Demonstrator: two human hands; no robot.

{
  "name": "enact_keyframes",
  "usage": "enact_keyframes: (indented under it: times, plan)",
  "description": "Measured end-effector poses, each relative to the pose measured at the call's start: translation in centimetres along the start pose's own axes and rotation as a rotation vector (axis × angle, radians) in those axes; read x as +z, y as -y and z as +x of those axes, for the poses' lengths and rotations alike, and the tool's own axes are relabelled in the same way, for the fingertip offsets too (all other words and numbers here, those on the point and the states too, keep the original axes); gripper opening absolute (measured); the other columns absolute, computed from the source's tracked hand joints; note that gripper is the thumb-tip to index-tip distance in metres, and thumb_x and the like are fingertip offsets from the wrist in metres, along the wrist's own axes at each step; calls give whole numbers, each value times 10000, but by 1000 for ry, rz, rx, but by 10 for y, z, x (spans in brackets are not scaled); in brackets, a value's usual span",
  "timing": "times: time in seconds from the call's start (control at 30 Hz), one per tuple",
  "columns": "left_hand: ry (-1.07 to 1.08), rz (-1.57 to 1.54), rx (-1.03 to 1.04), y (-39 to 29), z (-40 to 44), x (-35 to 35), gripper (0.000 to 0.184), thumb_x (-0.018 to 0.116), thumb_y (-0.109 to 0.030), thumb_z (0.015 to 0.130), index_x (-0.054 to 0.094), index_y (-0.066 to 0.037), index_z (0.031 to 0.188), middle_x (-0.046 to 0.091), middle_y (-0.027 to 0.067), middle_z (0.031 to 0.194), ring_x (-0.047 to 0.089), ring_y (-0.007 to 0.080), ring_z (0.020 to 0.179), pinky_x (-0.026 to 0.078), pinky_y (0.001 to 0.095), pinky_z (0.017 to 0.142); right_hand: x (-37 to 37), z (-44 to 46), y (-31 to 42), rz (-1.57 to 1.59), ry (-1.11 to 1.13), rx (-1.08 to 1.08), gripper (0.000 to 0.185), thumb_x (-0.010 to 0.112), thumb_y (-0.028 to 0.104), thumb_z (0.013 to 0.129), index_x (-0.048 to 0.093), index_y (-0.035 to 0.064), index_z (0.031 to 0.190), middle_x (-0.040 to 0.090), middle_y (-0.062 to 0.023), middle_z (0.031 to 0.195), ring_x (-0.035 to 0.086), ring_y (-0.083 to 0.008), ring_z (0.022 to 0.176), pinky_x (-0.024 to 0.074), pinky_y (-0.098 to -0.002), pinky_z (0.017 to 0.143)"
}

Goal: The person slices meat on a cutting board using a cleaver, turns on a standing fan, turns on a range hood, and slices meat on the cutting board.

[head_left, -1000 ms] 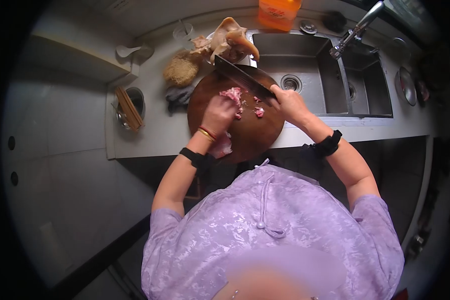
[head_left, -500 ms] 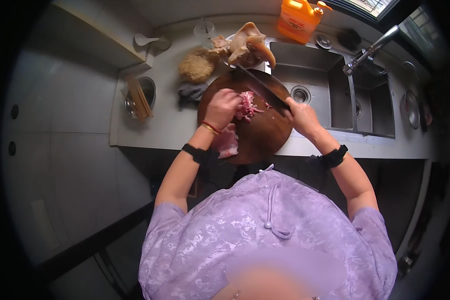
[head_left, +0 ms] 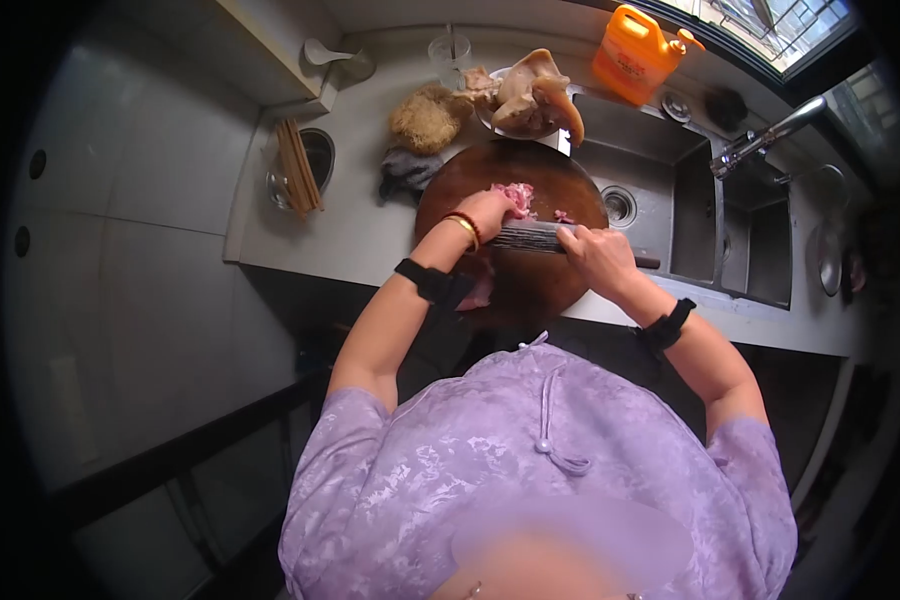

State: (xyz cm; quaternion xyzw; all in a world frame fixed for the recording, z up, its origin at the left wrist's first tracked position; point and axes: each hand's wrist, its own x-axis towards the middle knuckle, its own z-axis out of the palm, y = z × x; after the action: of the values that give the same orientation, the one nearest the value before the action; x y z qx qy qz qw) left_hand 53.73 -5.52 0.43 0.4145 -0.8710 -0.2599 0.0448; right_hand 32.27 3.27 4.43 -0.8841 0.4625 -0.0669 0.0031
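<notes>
My right hand (head_left: 600,255) is closed around a cleaver (head_left: 528,236), its blade lying crosswise over the round wooden chopping board (head_left: 540,290), pointing left. Against the pile of chopped raw meat (head_left: 515,197) rests my left hand (head_left: 483,212), fingers curled onto the pieces just beyond the blade. Their tips are partly hidden. A larger slab of raw meat (head_left: 479,281) lies at the board's near left side, partly covered by my left forearm. A few small meat scraps (head_left: 562,216) sit to the right of the pile.
Behind the board stands a bowl of large pale meat pieces (head_left: 532,95). A tan scrubber-like bundle (head_left: 429,118) and a grey cloth (head_left: 407,172) are at left, with chopsticks (head_left: 299,168) farther off. The sink (head_left: 660,180) adjoins the board's right; an orange jug (head_left: 638,55) stands behind.
The cleaver has swung from pointing away at a slant to lying crosswise near the meat pile. My right hand came nearer and lower; the whole view has shifted slightly.
</notes>
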Motion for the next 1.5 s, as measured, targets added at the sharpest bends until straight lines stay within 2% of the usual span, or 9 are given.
enact_keyframes:
  times: [0.23, 0.6, 0.97, 1.03, 1.17, 1.2, 1.27, 1.43, 1.5]
  plan:
    - [-559, -139, -155, 34, -64, -41, 139, 517, -55, 764, 641, -66, 825, 613, 109, 826, 587, 297, 789, 476, 369, 695, 2, -20, 8, 392, 273, 380, 184, 536, 236, 811, 505, 96, 928, 607, -180, 739, 575, -387, 700, 440, -488, 606]
    - [-498, 1, -142, -9, -108, 55, 195, 553, -113, 772, 596, -62, 955, 590, 104, 961, 535, 301, 860, 448, 365, 773, 10, -11, 17, 226, 187, 281, 140, 532, 211, 804, 492, 91, 863, 605, -155, 700, 602, -339, 648, 464, -446, 543]
    - [-463, 106, -139, 8, -101, 93, 268, 505, -215, 824, 595, -8, 969, 595, 148, 961, 559, 307, 894, 468, 383, 766, -1, 2, 51, 194, 438, 195, 139, 510, 120, 766, 526, 55, 888, 619, -145, 701, 633, -297, 660, 497, -399, 537]
    - [-619, 225, -51, 8, -95, 97, 278, 498, -226, 829, 580, -12, 985, 601, 160, 931, 576, 313, 857, 490, 390, 727, 16, 15, 56, 287, 442, 215, 118, 506, 145, 777, 552, 67, 853, 625, -132, 670, 640, -292, 658, 507, -398, 543]
    - [-412, 396, 14, 14, -98, 89, 323, 503, -291, 831, 536, -93, 1084, 619, 88, 754, 580, 270, 546, 478, 375, 485, 27, 15, 60, 354, 291, 213, 148, 453, 153, 799, 563, 55, 810, 616, -162, 679, 633, -316, 664, 503, -424, 556]
    - [-87, 215, -248, 1, -99, 76, 380, 438, -274, 875, 479, -74, 1196, 601, 158, 998, 595, 338, 814, 478, 420, 730, 28, 8, 57, 357, 263, 207, 160, 447, 163, 800, 562, 52, 807, 615, -167, 681, 630, -324, 672, 501, -427, 571]
    - [-441, 286, -80, 18, -99, 94, 365, 452, -220, 861, 511, -72, 1189, 538, 179, 1142, 467, 351, 1095, 381, 400, 925, 31, -5, 47, 334, 232, 198, 146, 450, 179, 800, 526, 57, 825, 605, -149, 640, 629, -324, 662, 491, -435, 538]
    - [-267, 89, -191, 2, -95, 72, 327, 506, -154, 811, 567, -80, 1124, 543, 146, 1156, 459, 316, 1118, 375, 385, 945, 5, -30, 27, 299, 335, 287, 134, 448, 147, 797, 523, 53, 857, 614, -166, 692, 623, -338, 685, 484, -441, 562]
    - [-441, 230, 33, 16, -89, 86, 280, 530, -162, 764, 608, -78, 1020, 601, 96, 1031, 526, 253, 1019, 369, 354, 947, 2, -32, 32, 331, 296, 299, 118, 460, 143, 788, 515, 60, 850, 613, -172, 692, 623, -340, 680, 483, -446, 561]
